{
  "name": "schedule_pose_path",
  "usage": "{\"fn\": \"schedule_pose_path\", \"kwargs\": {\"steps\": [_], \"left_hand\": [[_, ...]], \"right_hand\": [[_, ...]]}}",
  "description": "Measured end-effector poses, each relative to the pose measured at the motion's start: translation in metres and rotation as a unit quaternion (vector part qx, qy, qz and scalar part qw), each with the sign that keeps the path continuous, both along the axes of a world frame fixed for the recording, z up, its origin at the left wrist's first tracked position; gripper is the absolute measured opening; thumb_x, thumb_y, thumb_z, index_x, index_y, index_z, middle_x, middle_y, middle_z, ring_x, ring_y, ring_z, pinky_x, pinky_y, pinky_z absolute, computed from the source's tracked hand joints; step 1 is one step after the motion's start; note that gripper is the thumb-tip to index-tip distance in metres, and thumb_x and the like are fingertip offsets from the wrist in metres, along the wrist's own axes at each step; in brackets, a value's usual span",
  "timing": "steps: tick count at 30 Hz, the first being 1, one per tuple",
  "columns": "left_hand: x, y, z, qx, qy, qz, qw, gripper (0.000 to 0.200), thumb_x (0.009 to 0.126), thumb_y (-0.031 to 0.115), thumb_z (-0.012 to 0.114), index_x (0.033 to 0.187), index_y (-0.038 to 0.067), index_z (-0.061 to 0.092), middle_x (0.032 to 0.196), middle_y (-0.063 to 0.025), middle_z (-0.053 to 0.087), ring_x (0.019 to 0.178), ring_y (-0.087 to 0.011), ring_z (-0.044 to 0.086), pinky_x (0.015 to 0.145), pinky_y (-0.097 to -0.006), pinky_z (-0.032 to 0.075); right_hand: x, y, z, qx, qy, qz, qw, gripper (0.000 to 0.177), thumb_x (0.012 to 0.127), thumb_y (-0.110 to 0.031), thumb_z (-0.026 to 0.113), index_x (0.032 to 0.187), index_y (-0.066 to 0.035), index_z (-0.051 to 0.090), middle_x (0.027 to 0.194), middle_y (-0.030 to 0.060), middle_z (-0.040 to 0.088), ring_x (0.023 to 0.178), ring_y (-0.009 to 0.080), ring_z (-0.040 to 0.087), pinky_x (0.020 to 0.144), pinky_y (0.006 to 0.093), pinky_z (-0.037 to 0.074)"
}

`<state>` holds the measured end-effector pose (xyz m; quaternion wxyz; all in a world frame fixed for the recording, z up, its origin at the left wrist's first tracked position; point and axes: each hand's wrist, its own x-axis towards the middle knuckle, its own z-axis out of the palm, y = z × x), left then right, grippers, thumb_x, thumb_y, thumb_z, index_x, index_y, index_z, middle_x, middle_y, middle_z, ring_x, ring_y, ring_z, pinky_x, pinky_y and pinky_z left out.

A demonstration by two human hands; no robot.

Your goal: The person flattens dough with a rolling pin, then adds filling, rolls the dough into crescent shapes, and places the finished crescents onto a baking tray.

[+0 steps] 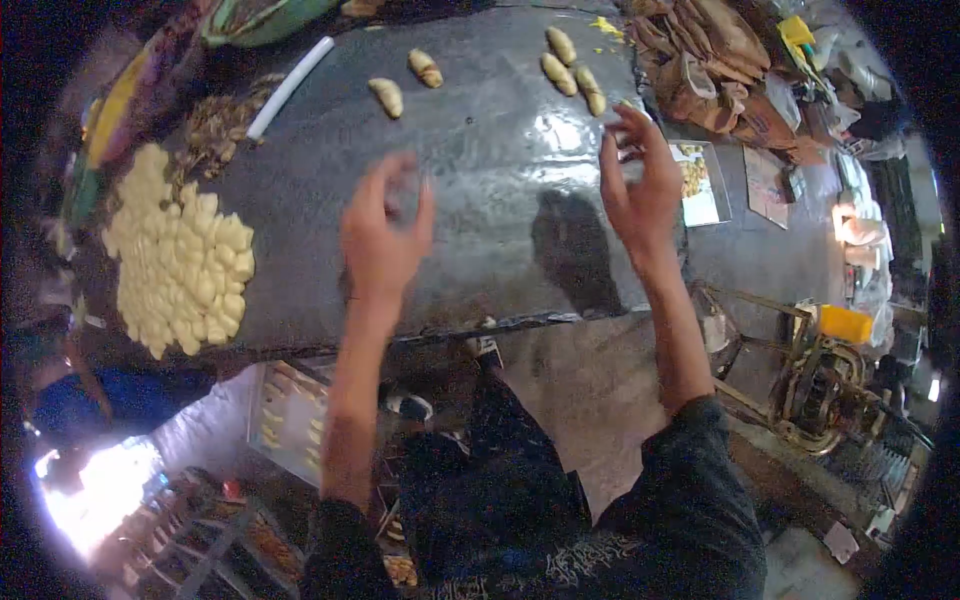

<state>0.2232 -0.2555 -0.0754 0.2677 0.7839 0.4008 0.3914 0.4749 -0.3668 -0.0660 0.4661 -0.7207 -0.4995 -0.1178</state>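
Note:
My left hand (385,240) hovers over the dark shiny worktable (500,170), fingers spread and empty, slightly blurred. My right hand (640,180) is raised near the table's right edge, fingers loosely curled, holding nothing that I can see. A heap of several pale dough pieces (180,260) lies at the table's left, apart from my left hand. Two shaped rolls (405,82) lie at the far middle, and three more shaped rolls (572,65) lie at the far right, just beyond my right hand.
A white rod (290,85) lies at the far left beside a pile of brownish scraps (215,130). Brown paper bags (710,60) are heaped at the far right. A tray of rolls (285,415) sits below the table. A machine with a yellow part (835,370) stands on the right.

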Motion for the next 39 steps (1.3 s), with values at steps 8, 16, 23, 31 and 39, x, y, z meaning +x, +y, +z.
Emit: {"fn": "schedule_pose_path", "kwargs": {"steps": [8,16,23,31,39], "left_hand": [[0.081,0.170,-0.074,0.019,0.260,0.137,0.956,0.067,0.076,0.045,0.078,0.103,-0.013,0.058,0.107,-0.0305,0.063,0.097,-0.0427,0.065,0.084,-0.0482,0.053],[0.053,0.203,-0.085,-0.036,0.039,0.025,0.998,0.051,0.072,0.037,0.078,0.105,-0.001,0.071,0.100,-0.0160,0.072,0.089,-0.0269,0.070,0.078,-0.0420,0.055],[-0.057,0.114,-0.046,-0.248,-0.357,-0.064,0.898,0.047,0.078,0.030,0.078,0.112,0.000,0.068,0.097,-0.0091,0.073,0.085,-0.0175,0.069,0.078,-0.0347,0.057],[-0.382,-0.172,-0.120,-0.391,-0.357,0.302,0.793,0.049,0.091,0.009,0.071,0.135,0.000,0.050,0.115,-0.0106,0.064,0.103,-0.0174,0.063,0.090,-0.0302,0.054],[-0.662,-0.219,-0.359,-0.367,-0.036,0.473,0.800,0.036,0.089,0.020,0.070,0.120,0.002,0.062,0.108,-0.0147,0.070,0.089,-0.0228,0.071,0.078,-0.0365,0.056]], "right_hand": [[0.084,0.128,-0.080,-0.106,-0.120,0.018,0.987,0.034,0.093,-0.029,0.064,0.113,-0.001,0.065,0.095,0.0235,0.069,0.086,0.0419,0.067,0.074,0.0482,0.053],[0.096,0.116,-0.048,-0.140,0.538,0.111,0.824,0.039,0.097,-0.024,0.058,0.128,-0.001,0.058,0.126,0.0180,0.060,0.113,0.0283,0.061,0.098,0.0391,0.047],[0.002,0.105,-0.041,-0.025,0.603,0.302,0.738,0.047,0.103,-0.019,0.047,0.148,-0.004,0.041,0.151,0.0147,0.044,0.135,0.0237,0.046,0.115,0.0365,0.035],[-0.402,0.019,-0.053,-0.304,0.709,0.377,0.513,0.051,0.092,-0.012,0.069,0.136,0.003,0.049,0.121,0.0153,0.063,0.105,0.0238,0.065,0.089,0.0351,0.055],[-0.711,0.001,-0.305,-0.535,0.341,0.399,0.662,0.044,0.089,-0.024,0.073,0.124,0.001,0.061,0.109,0.0159,0.071,0.098,0.0199,0.068,0.084,0.0336,0.053]]}}
